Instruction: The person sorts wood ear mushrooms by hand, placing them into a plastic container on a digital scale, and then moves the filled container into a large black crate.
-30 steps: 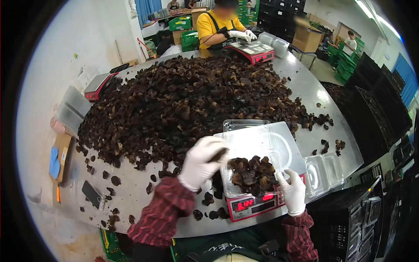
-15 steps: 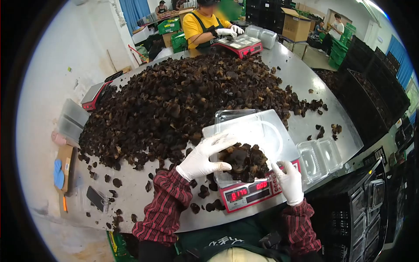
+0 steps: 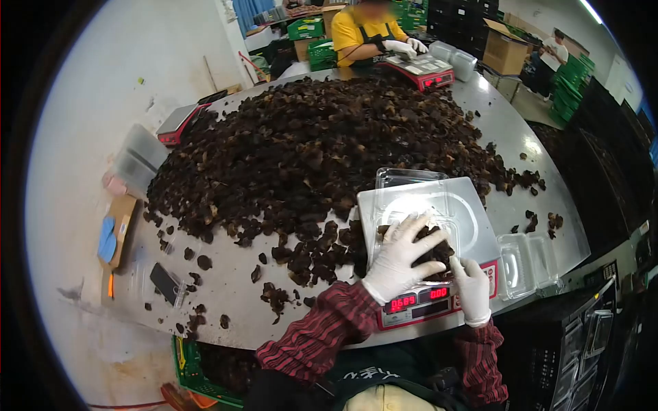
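Observation:
A clear plastic box (image 3: 410, 179) with dark fungus pieces (image 3: 439, 248) in its lower part rests on the silver plate of a red digital scale (image 3: 473, 198). My left hand (image 3: 406, 259), in a white glove, lies over the pieces with its fingers spread. On the box's front right edge is my gloved right hand (image 3: 471, 291), its fingers bent together; whether it pinches the rim is hard to make out. The big heap of dark fungus (image 3: 301, 151) covers the table behind and to the left of the scale.
Empty clear boxes (image 3: 528, 264) lie right of the scale. A phone (image 3: 164, 282) is at the table's left. Across the table a co-worker (image 3: 370, 34) works at another scale (image 3: 428, 74). Black crates (image 3: 548, 342) stand at the lower right.
My left hand has moved from the box's left side onto the pieces, its fingers now spread over them. The view has shifted, and the scale's lit reading is different.

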`<state>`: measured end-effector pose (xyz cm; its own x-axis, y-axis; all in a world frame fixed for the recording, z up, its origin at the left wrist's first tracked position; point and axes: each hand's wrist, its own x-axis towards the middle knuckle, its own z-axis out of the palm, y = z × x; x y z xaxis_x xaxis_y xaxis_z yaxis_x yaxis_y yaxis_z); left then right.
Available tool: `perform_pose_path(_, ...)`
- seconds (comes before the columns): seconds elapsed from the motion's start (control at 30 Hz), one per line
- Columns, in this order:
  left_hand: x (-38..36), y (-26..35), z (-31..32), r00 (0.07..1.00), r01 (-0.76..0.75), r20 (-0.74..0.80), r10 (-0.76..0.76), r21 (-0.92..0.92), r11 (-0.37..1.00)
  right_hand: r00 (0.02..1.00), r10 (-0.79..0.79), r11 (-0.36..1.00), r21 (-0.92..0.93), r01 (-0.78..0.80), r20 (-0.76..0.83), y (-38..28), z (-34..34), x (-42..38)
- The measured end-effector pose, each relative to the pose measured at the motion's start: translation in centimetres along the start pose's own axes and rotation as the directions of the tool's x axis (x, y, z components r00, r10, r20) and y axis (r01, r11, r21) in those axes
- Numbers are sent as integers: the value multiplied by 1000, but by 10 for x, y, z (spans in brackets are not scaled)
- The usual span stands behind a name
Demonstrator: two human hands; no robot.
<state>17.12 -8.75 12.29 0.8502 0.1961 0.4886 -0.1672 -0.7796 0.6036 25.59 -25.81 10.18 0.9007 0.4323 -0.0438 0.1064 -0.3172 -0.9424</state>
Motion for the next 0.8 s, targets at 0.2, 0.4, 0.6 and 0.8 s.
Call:
perform_pose_path(0.2, -46, -26, -68, 918, 208, -316, -239, -129, 969, 989, 70, 994, 88, -58, -130, 4, -22, -2)
perform_pose_path(0.4, -97, -69, -79, 773, 468, -341, -535, -263, 844, 975, 94, 990, 118, -71, -203, 7, -39, -6)
perform_pose_path(0.6, -31, -69, -64, 892, 307, -307, -331, -125, 943, 982, 110, 992, 82, -99, -152, 9, -30, -15)
perform_pose_path(0.8, 31, -110, -35, 920, 270, -248, -305, -164, 949, 989, 83, 993, 93, -72, -119, 13, -21, -15)
